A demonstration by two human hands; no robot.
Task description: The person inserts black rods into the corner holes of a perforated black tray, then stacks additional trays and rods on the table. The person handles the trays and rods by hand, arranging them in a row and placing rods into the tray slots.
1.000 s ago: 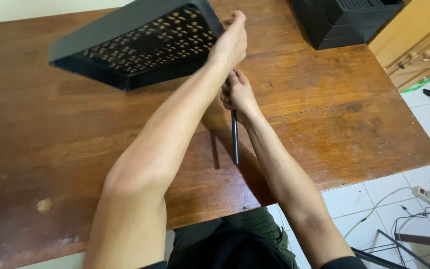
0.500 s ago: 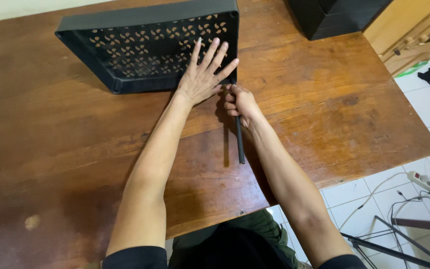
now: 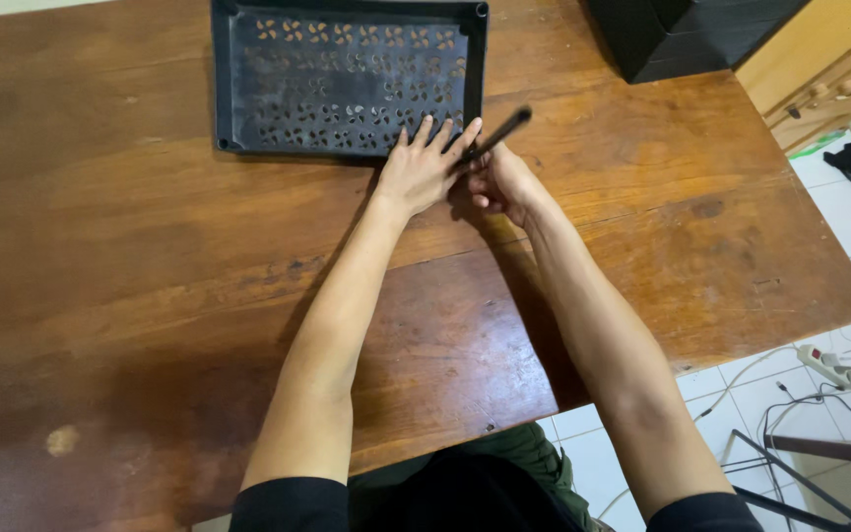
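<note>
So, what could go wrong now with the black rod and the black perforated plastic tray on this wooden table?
The thin black rod in the right hand lies across the fingers of the left hand, so it may pinch or poke them. The black perforated plastic tray is held only by the left fingertips on its near edge; it might slide on the wooden table.

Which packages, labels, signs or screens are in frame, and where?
None visible: no package, label, sign or screen.
Nearest candidate: black box-like object, far right of the wooden table, plain faces.
Perforated black tray, table top centre, unlabelled.
</note>
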